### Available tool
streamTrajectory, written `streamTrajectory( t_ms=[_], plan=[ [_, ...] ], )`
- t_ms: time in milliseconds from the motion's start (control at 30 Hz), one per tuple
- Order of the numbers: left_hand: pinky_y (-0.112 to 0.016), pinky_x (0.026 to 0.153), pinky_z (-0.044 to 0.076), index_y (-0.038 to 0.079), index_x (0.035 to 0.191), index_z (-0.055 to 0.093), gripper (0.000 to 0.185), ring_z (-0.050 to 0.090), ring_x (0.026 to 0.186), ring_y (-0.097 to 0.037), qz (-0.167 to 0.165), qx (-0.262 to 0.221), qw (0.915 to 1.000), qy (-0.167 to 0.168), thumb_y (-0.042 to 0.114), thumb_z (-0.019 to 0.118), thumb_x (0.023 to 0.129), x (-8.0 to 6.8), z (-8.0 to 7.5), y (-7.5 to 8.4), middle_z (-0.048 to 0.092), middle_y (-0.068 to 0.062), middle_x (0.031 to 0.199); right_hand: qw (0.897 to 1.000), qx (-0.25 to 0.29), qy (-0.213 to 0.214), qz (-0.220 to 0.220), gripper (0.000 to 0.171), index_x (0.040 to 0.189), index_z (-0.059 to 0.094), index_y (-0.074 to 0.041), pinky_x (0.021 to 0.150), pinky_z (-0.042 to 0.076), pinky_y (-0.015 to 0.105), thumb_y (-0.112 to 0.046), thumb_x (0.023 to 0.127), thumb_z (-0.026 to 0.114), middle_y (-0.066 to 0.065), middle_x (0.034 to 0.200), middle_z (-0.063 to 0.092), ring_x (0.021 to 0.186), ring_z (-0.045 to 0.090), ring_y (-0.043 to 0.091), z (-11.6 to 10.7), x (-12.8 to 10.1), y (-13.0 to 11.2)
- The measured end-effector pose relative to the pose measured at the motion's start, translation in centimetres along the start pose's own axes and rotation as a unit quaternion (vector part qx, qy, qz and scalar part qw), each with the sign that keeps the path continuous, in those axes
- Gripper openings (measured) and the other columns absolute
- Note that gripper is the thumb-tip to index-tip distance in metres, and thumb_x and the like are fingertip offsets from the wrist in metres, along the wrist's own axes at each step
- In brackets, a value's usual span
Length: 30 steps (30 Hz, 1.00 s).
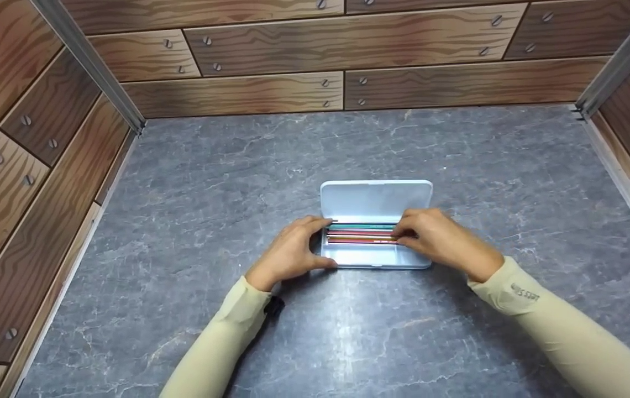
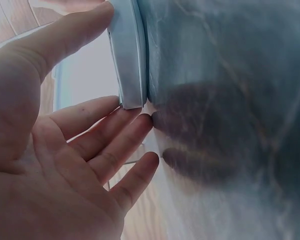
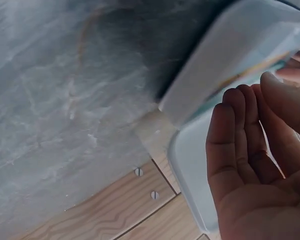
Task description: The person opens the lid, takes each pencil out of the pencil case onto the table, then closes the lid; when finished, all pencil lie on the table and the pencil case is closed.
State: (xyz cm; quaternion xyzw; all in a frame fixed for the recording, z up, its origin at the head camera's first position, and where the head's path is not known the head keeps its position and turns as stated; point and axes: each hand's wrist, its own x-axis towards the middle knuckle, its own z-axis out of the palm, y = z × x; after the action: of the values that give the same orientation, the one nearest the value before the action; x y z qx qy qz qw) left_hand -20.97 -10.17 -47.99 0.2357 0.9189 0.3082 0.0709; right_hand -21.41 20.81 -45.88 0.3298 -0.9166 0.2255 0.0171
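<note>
Grey tabletop [image 1: 182,221], open pencil case [image 1: 376,202]

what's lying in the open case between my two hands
In the head view, a row of coloured pencils lies in the open pencil case, between the left hand at its left end and the right hand over its right end.

Right hand [image 3: 262,165] at lower right, palm facing camera, fingers [image 3: 227,145] straight and together, just beside pale blue plastic pencil case [image 3: 225,65]. Case's open lid [image 3: 190,170] below it. Grey marble-patterned tabletop [image 3: 55,100] left of case; light wood-grain panel with two screws [image 3: 140,200] below case.
</note>
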Motion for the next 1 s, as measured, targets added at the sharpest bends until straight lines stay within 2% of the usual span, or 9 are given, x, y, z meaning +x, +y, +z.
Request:
streamTrajectory(
  t_ms=[167, 333, 633, 900, 1000],
  plan=[
    [-0.046, 0.117, 0.042, 0.008, 0.147, 0.054, 0.088, 0.056, 0.133, -0.025, 0.001, 0.004, 1.0000, 0.004, 0.038, 0.092, 0.074, 0.0, 0.0, 0.1, 0.062, -0.006, 0.140, 0.999, -0.031, 0.001, -0.013, 0.014, 0.096, 0.082, -0.009, 0.070, 0.059, 0.034, -0.002, 0.084, 0.078, 0.004, 0.088, 0.071, 0.077, 0.066, 0.014, 0.3, 0.1, 0.2],
    [-0.045, 0.118, 0.041, 0.009, 0.147, 0.054, 0.088, 0.056, 0.133, -0.025, 0.002, 0.007, 1.0000, 0.005, 0.038, 0.092, 0.073, 0.0, 0.1, 0.0, 0.063, -0.006, 0.140, 0.998, -0.056, -0.005, -0.004, 0.010, 0.097, 0.082, -0.011, 0.071, 0.060, 0.035, -0.007, 0.087, 0.078, 0.004, 0.092, 0.071, 0.080, 0.068, 0.016, 0.5, 0.0, -0.2],
    [-0.049, 0.114, 0.043, 0.013, 0.144, 0.058, 0.084, 0.057, 0.134, -0.026, -0.002, 0.026, 0.9996, 0.009, 0.041, 0.091, 0.073, -0.1, 0.0, 0.0, 0.063, -0.005, 0.142, 0.998, -0.065, -0.004, -0.011, 0.011, 0.098, 0.081, -0.010, 0.075, 0.062, 0.037, -0.006, 0.088, 0.077, 0.005, 0.093, 0.072, 0.083, 0.070, 0.018, 0.6, 0.0, -0.3],
    [-0.048, 0.114, 0.043, 0.012, 0.144, 0.058, 0.084, 0.058, 0.133, -0.026, 0.001, 0.041, 0.9991, 0.015, 0.043, 0.091, 0.072, -0.2, 0.0, 0.2, 0.064, -0.006, 0.142, 0.996, -0.071, -0.045, 0.004, 0.005, 0.089, 0.075, -0.003, 0.068, 0.058, 0.036, -0.004, 0.085, 0.077, 0.007, 0.086, 0.066, 0.074, 0.061, 0.017, 0.1, 1.1, -0.4],
    [-0.047, 0.114, 0.044, 0.012, 0.144, 0.058, 0.084, 0.058, 0.133, -0.026, 0.004, 0.046, 0.9988, 0.015, 0.044, 0.091, 0.073, -0.1, 0.0, 0.2, 0.064, -0.006, 0.142, 0.996, -0.072, -0.044, -0.004, 0.005, 0.087, 0.072, -0.004, 0.066, 0.056, 0.035, -0.004, 0.084, 0.077, 0.006, 0.085, 0.066, 0.072, 0.059, 0.016, 0.1, 1.3, -0.2]
  ],
)
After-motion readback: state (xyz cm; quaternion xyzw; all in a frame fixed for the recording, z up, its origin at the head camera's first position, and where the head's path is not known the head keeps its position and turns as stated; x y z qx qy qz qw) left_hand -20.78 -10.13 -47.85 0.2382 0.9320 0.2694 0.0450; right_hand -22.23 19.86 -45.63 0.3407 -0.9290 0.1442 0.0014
